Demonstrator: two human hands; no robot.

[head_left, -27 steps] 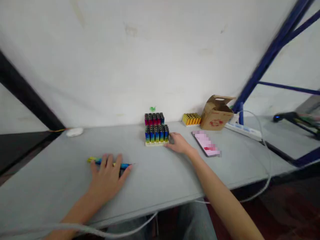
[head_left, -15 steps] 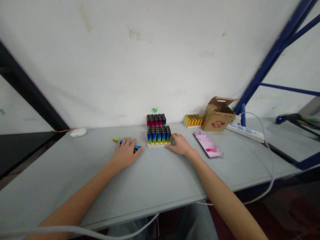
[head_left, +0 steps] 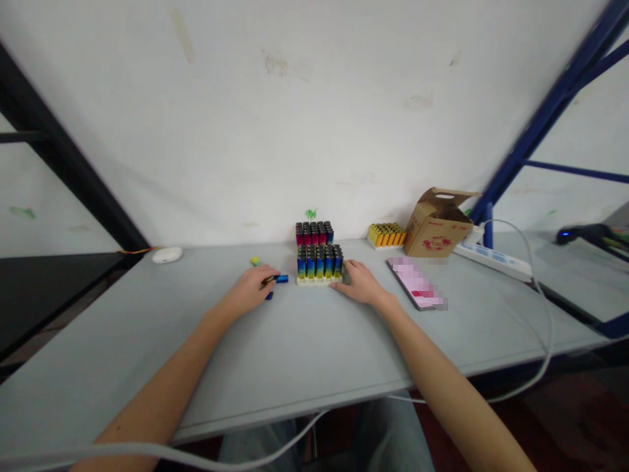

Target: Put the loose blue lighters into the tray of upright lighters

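Observation:
Blue-green batteries with dark tops (head_left: 320,262) stand in rows in a white holder (head_left: 319,282) at the middle of the table. At its right side rests my right hand (head_left: 362,283), fingers apart, thumb at the holder's corner. My left hand (head_left: 253,288), to the left of the holder, is closed on a blue battery (head_left: 282,278) whose end sticks out towards the holder. Another blue end (head_left: 269,295) shows under the fingers, and a yellow-green one (head_left: 255,261) lies beyond the hand. Behind the holder stand pink and dark batteries (head_left: 314,233).
Yellow batteries (head_left: 386,234) stand in a tray by the wall, beside an open cardboard box (head_left: 437,226). A phone (head_left: 415,283) lies at the right, near a power strip (head_left: 496,261) and white cable. A white case (head_left: 167,255) sits at the back left.
My left hand has gone from lying spread over the loose batteries to closing on one. My right hand stays beside the holder. The whole view has shifted slightly.

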